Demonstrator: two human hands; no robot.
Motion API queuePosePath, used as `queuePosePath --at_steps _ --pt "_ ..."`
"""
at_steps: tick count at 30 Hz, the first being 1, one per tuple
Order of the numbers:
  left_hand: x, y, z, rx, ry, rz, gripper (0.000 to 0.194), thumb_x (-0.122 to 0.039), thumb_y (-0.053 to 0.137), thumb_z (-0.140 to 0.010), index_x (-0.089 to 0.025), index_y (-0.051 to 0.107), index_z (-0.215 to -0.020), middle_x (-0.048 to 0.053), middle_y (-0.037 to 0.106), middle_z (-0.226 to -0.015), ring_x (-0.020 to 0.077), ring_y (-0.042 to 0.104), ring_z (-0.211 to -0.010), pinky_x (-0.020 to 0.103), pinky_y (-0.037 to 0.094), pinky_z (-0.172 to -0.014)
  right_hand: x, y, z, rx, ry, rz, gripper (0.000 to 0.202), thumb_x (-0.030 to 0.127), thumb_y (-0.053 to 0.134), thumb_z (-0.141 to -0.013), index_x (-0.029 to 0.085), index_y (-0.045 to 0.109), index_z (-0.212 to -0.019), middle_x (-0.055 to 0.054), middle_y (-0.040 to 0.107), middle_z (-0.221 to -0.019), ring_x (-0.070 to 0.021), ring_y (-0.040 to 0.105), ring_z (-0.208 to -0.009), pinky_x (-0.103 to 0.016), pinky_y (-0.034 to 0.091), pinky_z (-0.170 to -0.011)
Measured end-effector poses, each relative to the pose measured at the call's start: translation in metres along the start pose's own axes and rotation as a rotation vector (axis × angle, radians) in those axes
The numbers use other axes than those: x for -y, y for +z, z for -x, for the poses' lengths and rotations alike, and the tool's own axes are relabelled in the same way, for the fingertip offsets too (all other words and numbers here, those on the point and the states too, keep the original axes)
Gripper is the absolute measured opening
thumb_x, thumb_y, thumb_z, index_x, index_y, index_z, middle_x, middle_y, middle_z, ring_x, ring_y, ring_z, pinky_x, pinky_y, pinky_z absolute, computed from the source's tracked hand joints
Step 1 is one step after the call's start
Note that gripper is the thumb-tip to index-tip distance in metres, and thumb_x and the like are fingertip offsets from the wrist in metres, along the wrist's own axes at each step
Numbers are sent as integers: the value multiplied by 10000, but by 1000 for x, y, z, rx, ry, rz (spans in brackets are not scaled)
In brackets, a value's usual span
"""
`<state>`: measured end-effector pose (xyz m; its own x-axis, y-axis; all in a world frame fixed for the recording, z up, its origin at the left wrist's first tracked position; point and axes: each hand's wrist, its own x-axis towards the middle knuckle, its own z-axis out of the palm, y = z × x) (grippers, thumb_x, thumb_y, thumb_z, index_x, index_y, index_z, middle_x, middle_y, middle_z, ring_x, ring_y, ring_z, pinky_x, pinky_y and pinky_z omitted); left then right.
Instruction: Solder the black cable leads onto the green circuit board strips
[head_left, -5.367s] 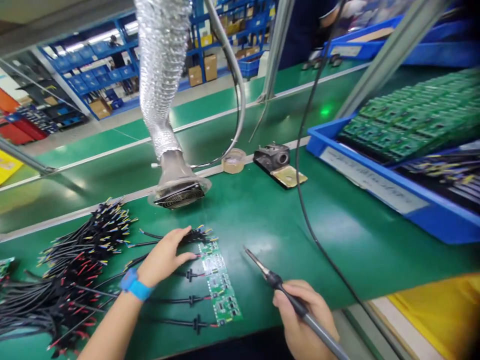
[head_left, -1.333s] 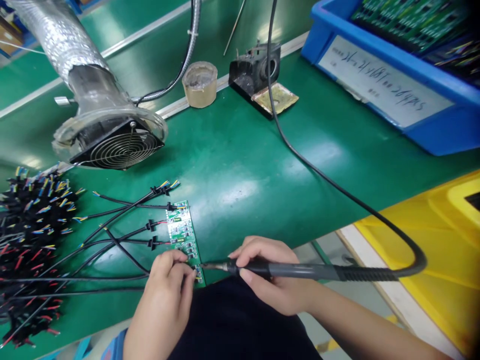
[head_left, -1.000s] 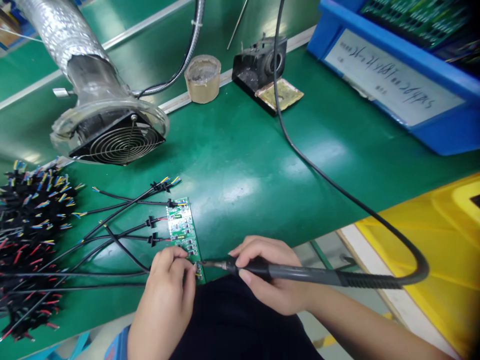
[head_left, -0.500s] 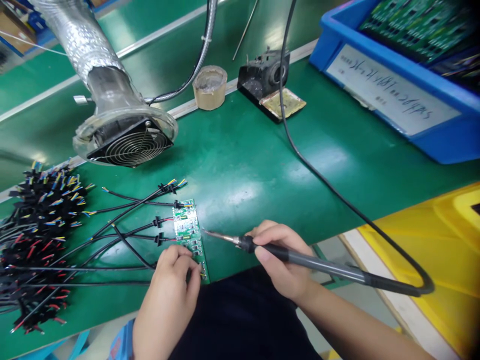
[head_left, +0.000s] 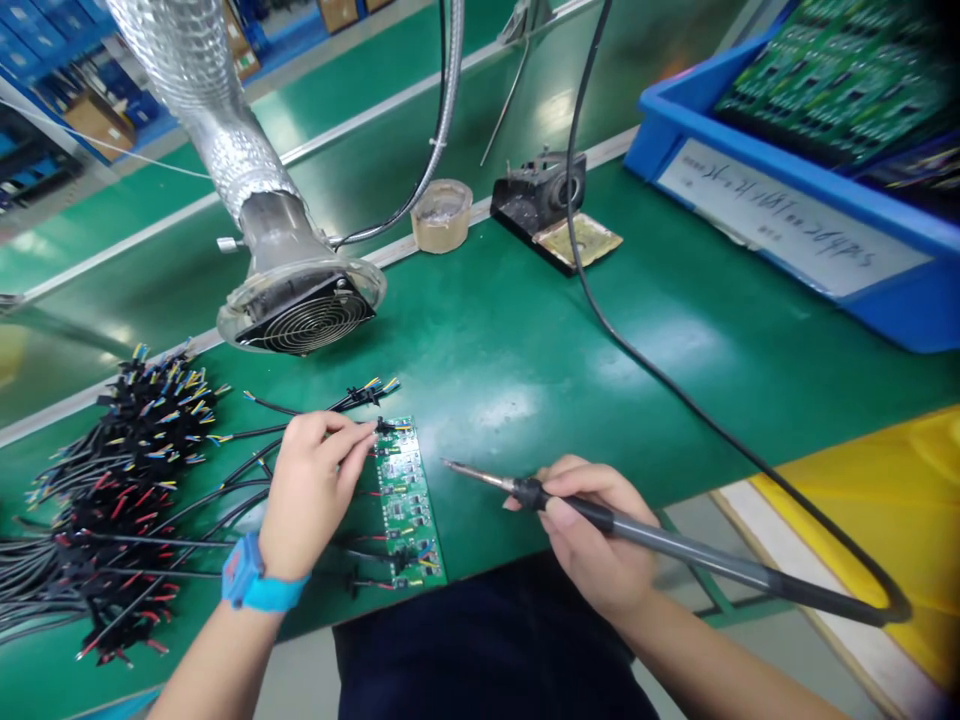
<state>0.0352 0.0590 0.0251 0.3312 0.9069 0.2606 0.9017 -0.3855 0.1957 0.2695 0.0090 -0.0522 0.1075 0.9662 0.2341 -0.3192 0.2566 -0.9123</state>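
A soldering iron (head_left: 630, 530) rests in my right hand (head_left: 596, 535), held like a pen, its bare tip pointing left and clear of the board. My left hand (head_left: 315, 490), fingers pinched, grips a black cable (head_left: 385, 426) by its end at the top left of the green circuit board (head_left: 405, 490). That cable's coloured wires reach onto the board's upper edge. More black and red leads run into the board's left side, and a cable end with coloured wires (head_left: 420, 555) lies on its lower part. The board is flat on the green bench near its front edge.
Bundles of black cables (head_left: 150, 420) with stripped ends lie at left. A fume extractor (head_left: 315, 310) hangs above the bench. Tape roll (head_left: 442, 218) and iron stand (head_left: 540, 200) sit at the back. A blue bin (head_left: 787, 210) holds boards at right; the iron's cord (head_left: 660, 375) crosses the bench.
My left hand has moved from the board's lower end up to the cable at its top end. The iron stays in my right hand, off the board. The view has shifted.
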Motion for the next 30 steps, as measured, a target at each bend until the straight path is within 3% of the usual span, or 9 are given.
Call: queuePosePath --at_steps 4,9,15,20,25,30 --pt "1 13 -21 69 118 23 164 -256 562 -834 -198 671 -942 60 595 -928 207 510 -920 386 434 -837 0 3 0 -53 -18 11 113 118 522 -831 203 567 -893 6 502 -732 -123 550 -596 -318 491 -573" --pt "3 22 -27 158 141 87 106 -241 526 -856 -188 617 -867 48 595 -949 204 512 -964 413 431 -878 -1 4 0 -65 -22 35 122 115 520 -829 205 561 -900 0 509 -753 -137 582 -624 -307 494 -556" --pt "-2 6 -15 95 80 263 81 -167 420 -898 -172 477 -957 58 559 -985 155 533 -964 330 458 -844 4 1 -1 23 -9 110 144 104 504 -826 216 543 -908 -5 515 -766 -145 586 -636 -311 493 -560" --pt "-20 -11 -5 219 7 370 96 -188 522 -860 -216 573 -936 13 570 -912 124 551 -880 247 459 -783 8 -2 -3 85 -19 194 146 99 519 -803 216 540 -888 -6 516 -745 -129 538 -594 -303 488 -562" --pt "-23 -3 7 293 -101 446 80 -238 558 -841 -241 625 -886 8 589 -925 126 574 -880 252 468 -789 10 -2 -5 134 -49 216 154 97 527 -774 219 547 -866 -6 528 -708 -151 565 -611 -304 492 -562" --pt "-24 7 23 335 -90 431 96 -244 533 -852 -223 623 -878 38 577 -953 152 573 -914 291 476 -812 14 -3 -6 189 -62 218 172 84 533 -733 219 546 -839 -2 526 -673 -154 576 -590 -283 484 -519"
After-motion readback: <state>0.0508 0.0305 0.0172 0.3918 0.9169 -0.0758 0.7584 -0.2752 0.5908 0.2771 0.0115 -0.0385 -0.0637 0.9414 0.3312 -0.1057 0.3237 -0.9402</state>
